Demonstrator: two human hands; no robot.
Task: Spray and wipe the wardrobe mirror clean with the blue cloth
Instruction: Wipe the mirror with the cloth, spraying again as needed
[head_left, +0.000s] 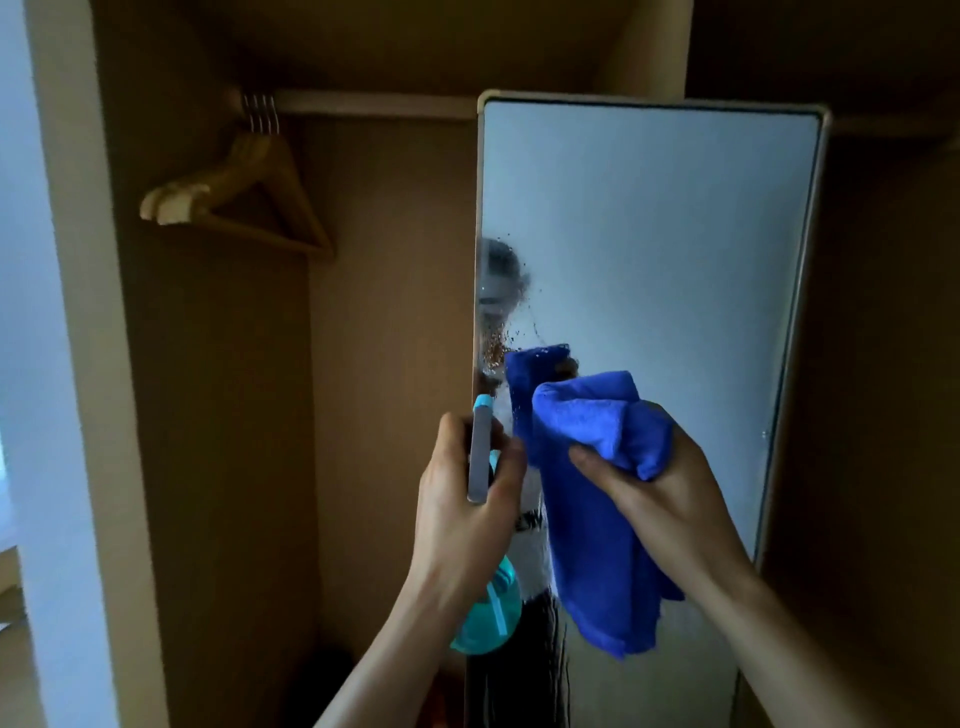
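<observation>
Both forearms enter from the lower edge and sit closest to the lens. The left hand (462, 499) is wrapped round the neck of the spray bottle (485, 618), with its fingers curled at the trigger. The right hand (670, 493) grips the blue cloth (597, 519): the thumb presses across the front of the bunched fabric and the other fingers close behind it.

1. Wardrobe (389, 312): the brown interior fills the frame behind the hands.
2. Mirror (649, 234): a tall panel in a pale, round-cornered frame stands upright in the right half of the opening, facing the camera. The upper glass reflects a pale surface.
3. Blue cloth: the top is bunched in the right hand and the remainder hangs below it, in front of the lower left part of the glass. Its reflection shows just above and to the left. Contact between cloth and glass cannot be determined.
4. Spray bottle: the teal body hangs below the left wrist. The grey head with a teal nozzle tip rises above the fingers, directed at the mirror's left edge.
5. Hangers (244, 192): a wooden group hangs on the rail (374, 104) at upper left, well apart from the mirror.
6. Droplets (498, 348): a cluster sits on the glass near its left edge, above the cloth.
</observation>
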